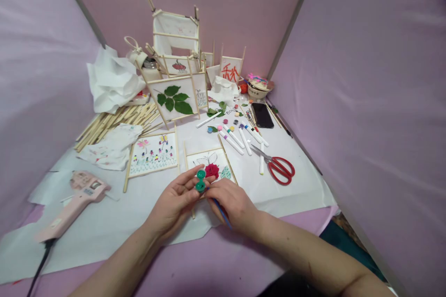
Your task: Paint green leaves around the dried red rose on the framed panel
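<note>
My left hand (176, 202) holds a small green double-round case (200, 181) upright between thumb and fingertips; its exact kind is hard to tell. My right hand (232, 202) grips a blue-handled paintbrush (222, 213), and the hand hides the brush tip close to the green case. Just beyond both hands lies a stick-framed paper panel (205, 158) with a red flower and a drawn outline, its lower part hidden by my hands.
Around the hands lie a pink hot glue gun (75, 206), red-handled scissors (278, 169), several white markers (242, 139), a black phone (262, 115), a bundle of wooden sticks (114, 125), and a framed green-leaf panel (172, 100). Pink fabric walls enclose the table.
</note>
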`<act>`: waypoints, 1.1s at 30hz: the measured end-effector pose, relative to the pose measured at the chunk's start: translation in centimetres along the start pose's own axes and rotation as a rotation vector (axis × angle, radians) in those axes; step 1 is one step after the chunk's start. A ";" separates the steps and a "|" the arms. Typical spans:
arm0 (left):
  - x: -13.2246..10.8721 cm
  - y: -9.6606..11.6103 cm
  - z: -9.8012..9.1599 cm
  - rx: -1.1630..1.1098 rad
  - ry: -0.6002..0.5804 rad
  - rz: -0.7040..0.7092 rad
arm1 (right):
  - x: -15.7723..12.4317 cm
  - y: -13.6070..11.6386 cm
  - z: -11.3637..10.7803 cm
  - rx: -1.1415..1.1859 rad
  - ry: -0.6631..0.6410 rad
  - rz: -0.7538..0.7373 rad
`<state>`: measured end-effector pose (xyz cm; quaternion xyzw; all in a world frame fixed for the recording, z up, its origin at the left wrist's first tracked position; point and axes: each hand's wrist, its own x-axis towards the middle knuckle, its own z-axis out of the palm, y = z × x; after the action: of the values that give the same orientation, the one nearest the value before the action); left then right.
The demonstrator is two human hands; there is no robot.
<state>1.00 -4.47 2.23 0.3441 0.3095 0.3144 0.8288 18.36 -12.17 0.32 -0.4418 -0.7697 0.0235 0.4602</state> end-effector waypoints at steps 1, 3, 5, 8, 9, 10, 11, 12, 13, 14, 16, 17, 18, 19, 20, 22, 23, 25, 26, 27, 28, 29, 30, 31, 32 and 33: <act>0.0 0.1 0.0 0.002 0.002 0.005 | 0.0 -0.1 0.2 -0.006 -0.003 -0.009; 0.1 0.4 0.0 0.003 0.017 0.021 | -0.1 -0.1 0.3 -0.025 -0.020 -0.035; 0.2 0.8 -0.2 0.010 0.049 0.043 | -0.4 0.0 0.1 -0.044 -0.053 -0.062; 0.6 1.6 -1.0 0.045 0.110 0.078 | -0.4 1.2 -1.5 -0.079 -0.059 -0.056; 0.8 1.8 -1.4 0.056 0.128 0.089 | -0.2 2.0 -2.5 -0.097 -0.051 -0.031; 0.9 2.1 -1.7 0.061 0.143 0.100 | 0.2 3.1 -3.5 -0.115 -0.042 0.004; 1.0 2.3 -2.0 0.061 0.157 0.112 | 0.9 4.3 -4.6 -0.146 -0.043 0.053; 1.1 2.5 -2.3 0.057 0.169 0.123 | 1.8 5.7 -5.6 -0.181 -0.048 0.108; 1.3 2.6 -2.6 0.051 0.180 0.134 | 2.9 7.3 -6.5 -0.225 -0.065 0.165; 1.4 2.7 -2.8 0.044 0.190 0.143 | 4.3 8.9 -7.2 -0.280 -0.094 0.209; 1.6 2.8 -3.2 0.035 0.199 0.157 | 7.5 12.2 -7.7 -0.417 -0.206 0.318; 1.8 2.8 -3.3 0.029 0.200 0.164 | 9.1 13.7 -7.5 -0.433 -0.237 0.324; 1.9 2.8 -3.4 0.022 0.201 0.169 | 10.7 15.1 -7.0 -0.435 -0.260 0.317; 2.1 2.8 -3.6 0.012 0.203 0.173 | 12.1 16.4 -6.3 -0.435 -0.285 0.307; 2.3 2.7 -3.7 0.000 0.205 0.173 | 13.3 17.5 -5.3 -0.431 -0.308 0.298; 2.6 2.7 -4.0 -0.032 0.211 0.171 | 15.1 19.3 -3.2 -0.411 -0.343 0.278; 2.7 2.7 -4.2 -0.049 0.208 0.169 | 15.6 19.9 -2.2 -0.399 -0.356 0.267; 2.8 2.7 -4.6 -0.083 0.191 0.169 | 16.2 20.8 -0.5 -0.370 -0.369 0.242; 2.8 2.7 -4.7 -0.096 0.178 0.169 | 16.3 21.2 0.1 -0.355 -0.369 0.230; 2.8 2.7 -4.8 -0.106 0.168 0.171 | 16.3 21.4 0.5 -0.340 -0.365 0.218; 2.8 2.7 -4.9 -0.114 0.157 0.173 | 16.3 21.6 0.7 -0.328 -0.358 0.209; 2.8 2.7 -5.0 -0.120 0.150 0.175 | 16.2 21.8 0.7 -0.318 -0.349 0.202; 2.8 2.7 -5.0 -0.127 0.144 0.176 | 16.1 21.9 0.5 -0.312 -0.339 0.198; 2.8 2.8 -5.1 -0.136 0.136 0.175 | 16.0 21.9 0.2 -0.311 -0.327 0.195; 2.8 2.8 -5.1 -0.145 0.128 0.172 | 15.8 21.8 -0.2 -0.312 -0.314 0.194; 2.9 2.7 -5.1 -0.153 0.118 0.168 | 15.5 21.6 -0.7 -0.319 -0.299 0.193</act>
<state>-1.85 1.12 0.54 0.2854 0.3028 0.4250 0.8039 30.18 11.59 1.82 -0.5720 -0.7775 0.0109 0.2612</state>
